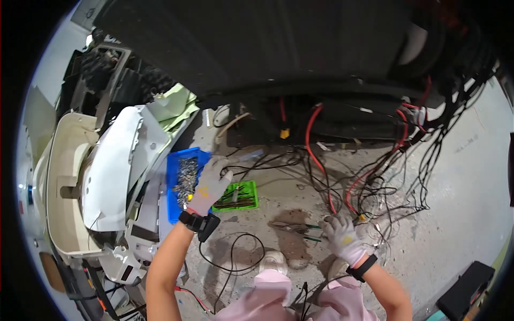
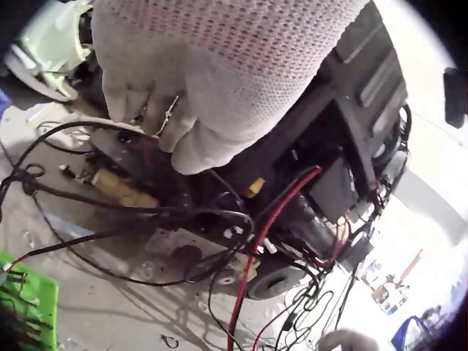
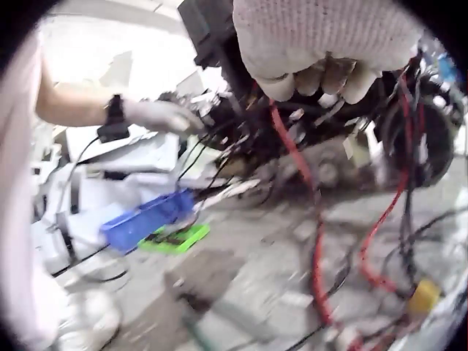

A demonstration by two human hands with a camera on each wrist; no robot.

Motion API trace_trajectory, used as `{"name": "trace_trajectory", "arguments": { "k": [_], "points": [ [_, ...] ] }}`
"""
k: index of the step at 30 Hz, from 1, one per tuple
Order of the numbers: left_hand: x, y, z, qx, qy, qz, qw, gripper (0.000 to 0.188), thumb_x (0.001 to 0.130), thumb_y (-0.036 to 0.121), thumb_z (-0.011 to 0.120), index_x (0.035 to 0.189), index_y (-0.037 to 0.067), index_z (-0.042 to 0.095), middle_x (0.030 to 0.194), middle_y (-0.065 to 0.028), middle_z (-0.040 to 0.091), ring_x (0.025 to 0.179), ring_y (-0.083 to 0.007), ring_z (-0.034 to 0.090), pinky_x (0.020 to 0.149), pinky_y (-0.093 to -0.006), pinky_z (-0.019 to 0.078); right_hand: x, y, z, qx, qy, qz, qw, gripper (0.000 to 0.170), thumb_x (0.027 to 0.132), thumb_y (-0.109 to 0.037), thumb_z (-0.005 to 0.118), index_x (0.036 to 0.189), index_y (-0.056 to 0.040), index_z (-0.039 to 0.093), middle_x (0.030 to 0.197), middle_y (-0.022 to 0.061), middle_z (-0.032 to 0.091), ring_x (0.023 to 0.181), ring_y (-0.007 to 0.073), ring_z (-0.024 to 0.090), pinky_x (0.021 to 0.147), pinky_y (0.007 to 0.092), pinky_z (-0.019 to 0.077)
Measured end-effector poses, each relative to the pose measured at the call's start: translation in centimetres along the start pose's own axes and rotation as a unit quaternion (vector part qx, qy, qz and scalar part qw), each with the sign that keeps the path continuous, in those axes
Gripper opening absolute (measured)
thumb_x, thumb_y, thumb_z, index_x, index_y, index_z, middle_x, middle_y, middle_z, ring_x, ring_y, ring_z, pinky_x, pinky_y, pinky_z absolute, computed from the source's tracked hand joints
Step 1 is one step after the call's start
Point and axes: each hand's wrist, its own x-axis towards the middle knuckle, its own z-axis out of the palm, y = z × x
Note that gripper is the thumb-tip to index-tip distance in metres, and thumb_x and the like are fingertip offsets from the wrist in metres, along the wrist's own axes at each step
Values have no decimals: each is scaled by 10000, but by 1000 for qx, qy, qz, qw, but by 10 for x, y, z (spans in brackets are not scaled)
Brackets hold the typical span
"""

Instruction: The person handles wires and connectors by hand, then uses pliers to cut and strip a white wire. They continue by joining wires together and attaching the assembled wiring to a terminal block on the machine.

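Note:
My left hand [image 1: 213, 184], in a whitish work glove, hovers over the edge between a blue bin [image 1: 172, 198] and a green tray [image 1: 235, 207]. Its fingers curl, and a thin silvery metal piece [image 2: 170, 113] shows between them in the left wrist view. Small metal parts [image 1: 186, 176] fill much of the bin, while dark tools lie in the tray. My gloved right hand [image 1: 342, 238] is above the floor, fingers loosely curled, with nothing visible in them. Close by on the floor lie green-handled pliers [image 1: 294, 227]. A red cable [image 1: 313, 134] runs down toward this hand.
A large dark vehicle-like body [image 1: 257, 53] overhangs the back. Tangled black wires [image 1: 375, 192] spread at the right. White and cream panels [image 1: 112, 166] are stacked at the left. A black cable [image 1: 233, 257] loops near my shoes, and a black case [image 1: 466, 291] sits at lower right.

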Motion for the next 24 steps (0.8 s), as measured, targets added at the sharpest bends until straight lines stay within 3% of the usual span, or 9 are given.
{"name": "trace_trajectory", "arguments": {
  "k": [3,5,9,12,17,20,21,22,24],
  "points": [
    [-11,-12,2,-135,-15,-110,985,191,768,186,559,916,65,574,1001,-125,533,944,-303,514,809,-378,421,5,-12,35,-97,-81,3,992,536,666,-288,624,1151,-99,494,1080,110,488,1033,283,431,834,427,350],
    [-25,-31,11,-106,-19,-87,990,183,770,182,557,914,68,574,993,-124,534,936,-302,516,793,-377,426,16,-20,35,-45,-172,29,984,454,736,-226,511,1168,-92,489,1085,105,503,1028,299,461,830,429,360],
    [-47,-32,39,-127,-33,-84,988,174,772,171,558,907,63,576,978,-131,537,916,-305,525,765,-371,435,17,-17,61,-92,-164,-8,982,398,743,-191,501,1126,-86,514,1030,119,520,967,280,485,760,420,376],
    [-49,-18,48,-164,-60,-65,983,180,768,141,559,921,47,574,983,-127,537,923,-288,529,778,-337,441,29,-28,53,-108,-227,45,967,337,755,-160,487,1077,-75,534,1012,125,524,953,277,494,741,416,383],
    [-41,13,62,-239,-130,-41,962,166,773,120,558,922,50,577,972,-118,548,932,-276,527,786,-338,435,32,-37,22,0,-239,105,965,500,750,-353,544,1107,-11,473,1027,188,516,942,352,511,738,438,396],
    [-36,32,72,-260,-186,15,948,170,770,115,560,932,70,585,967,-113,565,936,-274,529,808,-342,424,26,-41,9,305,-345,283,841,720,701,-441,608,1184,34,362,1181,274,441,1026,383,499,829,426,404],
    [-34,41,74,-260,-192,32,946,170,770,115,560,932,70,585,967,-113,565,936,-274,529,808,-342,424,17,-38,19,356,-364,292,809,795,702,-416,626,1252,41,280,1193,269,439,1020,363,508,844,414,403],
    [-33,49,75,-262,-214,38,940,181,777,114,550,946,62,588,974,-112,566,935,-262,534,811,-328,422,10,-39,17,358,-353,305,809,795,702,-416,626,1252,41,280,1193,269,439,1020,363,508,844,414,403],
    [-27,64,80,-267,-240,55,932,192,785,113,541,960,53,591,982,-110,568,935,-250,539,814,-314,419,-7,-42,10,543,-256,358,715,813,713,-349,644,1288,42,224,1159,238,486,1017,346,521,832,418,409]
  ]
}}
